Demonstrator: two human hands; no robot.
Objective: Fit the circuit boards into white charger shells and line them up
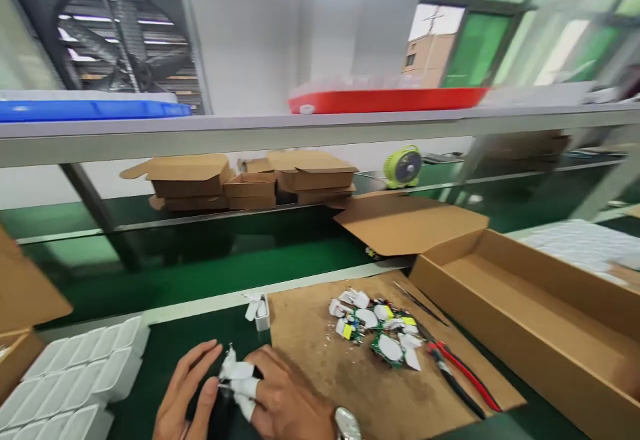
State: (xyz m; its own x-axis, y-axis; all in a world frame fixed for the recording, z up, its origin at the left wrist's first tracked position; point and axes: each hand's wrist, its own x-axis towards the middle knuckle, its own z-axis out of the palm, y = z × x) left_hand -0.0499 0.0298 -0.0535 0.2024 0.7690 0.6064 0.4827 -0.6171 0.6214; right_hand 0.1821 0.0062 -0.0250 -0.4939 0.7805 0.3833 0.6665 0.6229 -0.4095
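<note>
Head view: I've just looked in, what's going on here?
A person's left hand and right hand meet at a small whitish thing, too blurred to identify; white covers wrap some right-hand fingers. To their right, circuit boards lie heaped on a brown sheet, with red-and-black pliers beside them. White cases stand in rows at the left.
</note>
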